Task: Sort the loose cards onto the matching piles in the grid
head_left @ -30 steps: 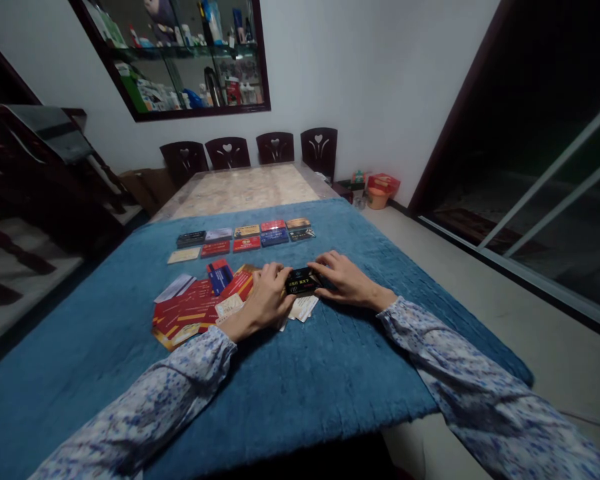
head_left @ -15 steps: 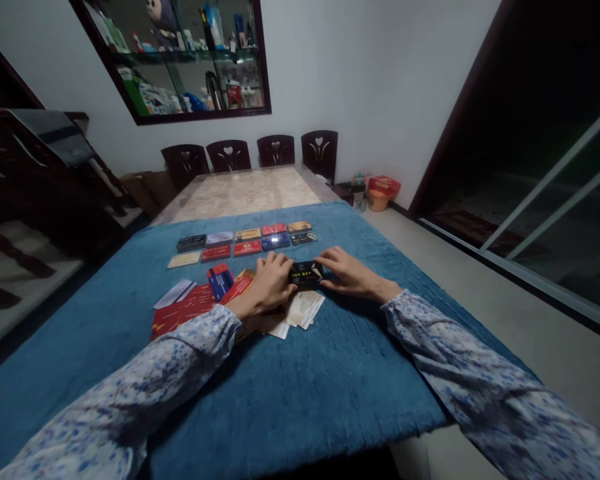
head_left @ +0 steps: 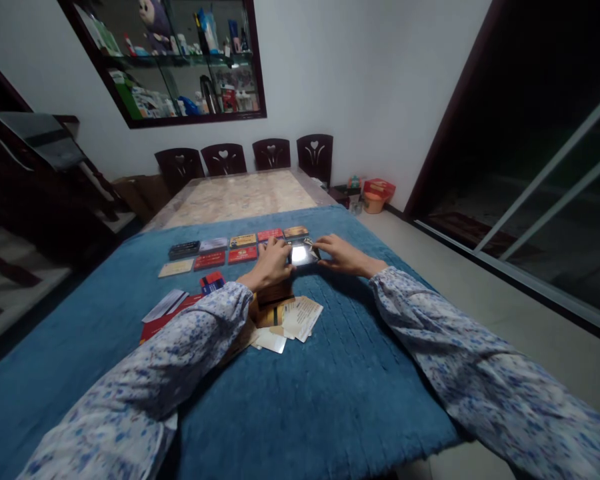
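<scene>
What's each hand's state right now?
Left hand: closed, holding the black cards by one end.
Right hand: closed, holding the black cards by the other end.

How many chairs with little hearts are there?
4. Left to right, beyond the far end of the table: first chair, second chair, third chair, fourth chair. Others may be hidden from view.

White glare wipes out print on dark cards (head_left: 301, 256) between left hand (head_left: 270, 265) and right hand (head_left: 344, 256); ends hidden in grip. Row of card stacks (head_left: 209, 261) partly blocked by left hand; lettering too small to read. Left sleeve (head_left: 155, 387) covers part of loose red cards (head_left: 161, 325), runs off bottom edge. Display cabinet (head_left: 200, 121) cropped at top.
</scene>
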### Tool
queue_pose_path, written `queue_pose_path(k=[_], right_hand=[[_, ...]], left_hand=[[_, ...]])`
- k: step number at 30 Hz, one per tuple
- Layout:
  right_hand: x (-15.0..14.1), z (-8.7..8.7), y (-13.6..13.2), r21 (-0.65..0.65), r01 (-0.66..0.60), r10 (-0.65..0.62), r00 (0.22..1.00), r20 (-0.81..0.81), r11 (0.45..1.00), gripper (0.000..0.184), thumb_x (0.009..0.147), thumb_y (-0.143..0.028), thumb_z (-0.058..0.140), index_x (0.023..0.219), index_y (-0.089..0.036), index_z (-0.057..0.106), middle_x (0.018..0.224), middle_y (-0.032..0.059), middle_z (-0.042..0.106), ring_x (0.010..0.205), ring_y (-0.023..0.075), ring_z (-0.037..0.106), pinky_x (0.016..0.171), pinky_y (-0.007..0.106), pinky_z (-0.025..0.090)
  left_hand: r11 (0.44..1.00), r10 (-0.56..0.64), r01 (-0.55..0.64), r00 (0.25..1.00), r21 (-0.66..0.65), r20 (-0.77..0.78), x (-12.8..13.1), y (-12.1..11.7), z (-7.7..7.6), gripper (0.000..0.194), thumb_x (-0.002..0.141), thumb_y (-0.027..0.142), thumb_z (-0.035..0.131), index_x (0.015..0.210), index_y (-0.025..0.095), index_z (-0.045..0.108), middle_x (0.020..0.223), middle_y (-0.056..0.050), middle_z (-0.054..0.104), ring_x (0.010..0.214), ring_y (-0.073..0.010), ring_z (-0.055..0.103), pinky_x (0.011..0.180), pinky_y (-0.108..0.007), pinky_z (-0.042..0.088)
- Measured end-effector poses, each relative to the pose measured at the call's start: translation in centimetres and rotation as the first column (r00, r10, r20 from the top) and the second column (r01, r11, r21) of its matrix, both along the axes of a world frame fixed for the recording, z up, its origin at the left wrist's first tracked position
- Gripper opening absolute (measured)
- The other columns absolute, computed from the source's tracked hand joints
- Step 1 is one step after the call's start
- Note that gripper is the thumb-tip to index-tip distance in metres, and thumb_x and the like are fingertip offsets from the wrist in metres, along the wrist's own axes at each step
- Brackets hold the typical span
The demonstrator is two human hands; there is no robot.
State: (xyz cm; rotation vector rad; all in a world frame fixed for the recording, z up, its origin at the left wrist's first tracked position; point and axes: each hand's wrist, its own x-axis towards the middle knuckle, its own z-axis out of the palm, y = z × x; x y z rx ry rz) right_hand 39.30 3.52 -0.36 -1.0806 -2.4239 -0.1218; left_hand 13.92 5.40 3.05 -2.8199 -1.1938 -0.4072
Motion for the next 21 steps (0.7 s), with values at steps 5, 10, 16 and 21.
queue_pose_path(k=[5, 10, 16, 21], right_hand=[[0.6, 0.2, 1.8, -0.037, 0.032, -0.031, 0.999, 0.012, 0.999, 0.037, 0.088, -0.016, 0.066, 0.124, -0.019, 0.068, 0.124, 0.0153, 0.066, 0.109, 0.0286, 0.06, 0.096, 0.046, 0.051], [0.7, 0.0, 3.9, -0.086, 0.113, -0.111, 0.993, 0.034, 0.99, 0.035, 0.087, -0.016, 0.068, 0.122, -0.016, 0.069, 0.126, 0.0163, 0.067, 0.11, 0.0293, 0.061, 0.1, 0.045, 0.048], [0.6, -0.4, 6.0, -0.13, 0.162, -0.156, 0.986, 0.056, 0.978, 0.037, 0.087, -0.015, 0.069, 0.125, -0.015, 0.069, 0.126, 0.0167, 0.068, 0.113, 0.0287, 0.062, 0.101, 0.043, 0.048], [0.5, -0.8, 7.3, -0.159, 0.187, -0.174, 0.98, 0.095, 0.969, 0.037, 0.086, -0.013, 0.069, 0.123, -0.013, 0.07, 0.127, 0.0165, 0.069, 0.115, 0.0272, 0.064, 0.103, 0.039, 0.047]], left_hand=[[0.999, 0.031, -0.031, 0.999, -0.016, -0.036, 1.0, 1.7, 0.3, 0.029, 0.085, 0.023, 0.069, 0.113, 0.019, 0.07, 0.127, -0.015, 0.065, 0.123, -0.0377, 0.048, 0.099, -0.056, 0.042], [0.995, 0.082, -0.087, 0.992, -0.053, -0.095, 2.1, 2.8, 0.9, 0.032, 0.087, 0.025, 0.065, 0.119, 0.019, 0.069, 0.137, -0.015, 0.061, 0.129, -0.0378, 0.045, 0.103, -0.056, 0.039], [0.988, 0.13, -0.138, 0.987, -0.072, -0.099, 2.9, 4.0, 0.9, 0.038, 0.087, 0.026, 0.065, 0.125, 0.022, 0.067, 0.137, -0.013, 0.063, 0.129, -0.0384, 0.045, 0.103, -0.057, 0.038], [0.986, 0.136, -0.146, 0.984, -0.085, -0.113, 3.2, 4.8, 0.5, 0.043, 0.086, 0.025, 0.062, 0.129, 0.022, 0.065, 0.136, -0.014, 0.064, 0.128, -0.039, 0.046, 0.103, -0.058, 0.038]])
